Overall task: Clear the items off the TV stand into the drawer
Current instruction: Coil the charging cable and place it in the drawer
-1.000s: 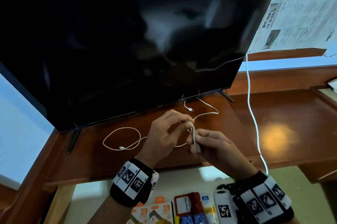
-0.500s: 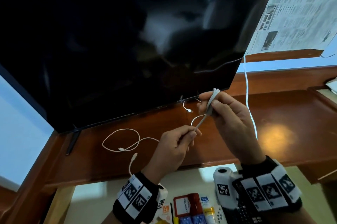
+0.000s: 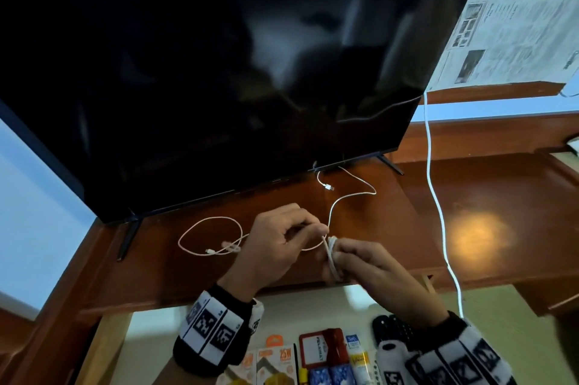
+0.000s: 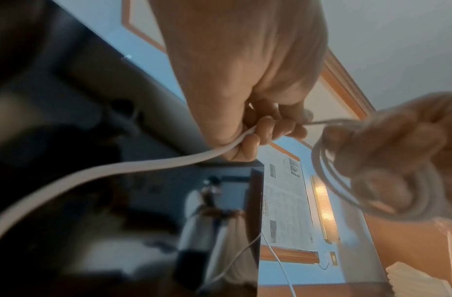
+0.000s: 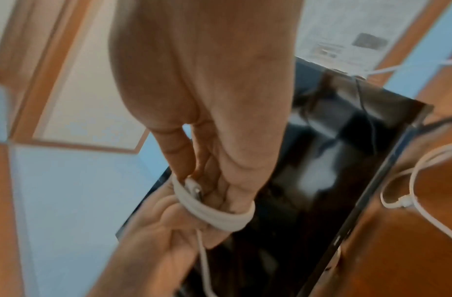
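the left hand (image 3: 279,246) pinches the white cable (image 3: 333,218) just above the wooden bench (image 3: 470,196) in front of the tv (image 3: 219,71), while the right hand (image 3: 366,268) grips several turns of it coiled round its fingers (image 5: 194,160)

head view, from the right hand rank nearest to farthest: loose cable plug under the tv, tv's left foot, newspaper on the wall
Measured from the right hand, which has white cable wound round its fingers:
1. Loose cable plug, on the stand just beyond the hand, under the TV's lower edge.
2. TV's left foot, on the stand far off to the left.
3. Newspaper, up on the wall at upper right.
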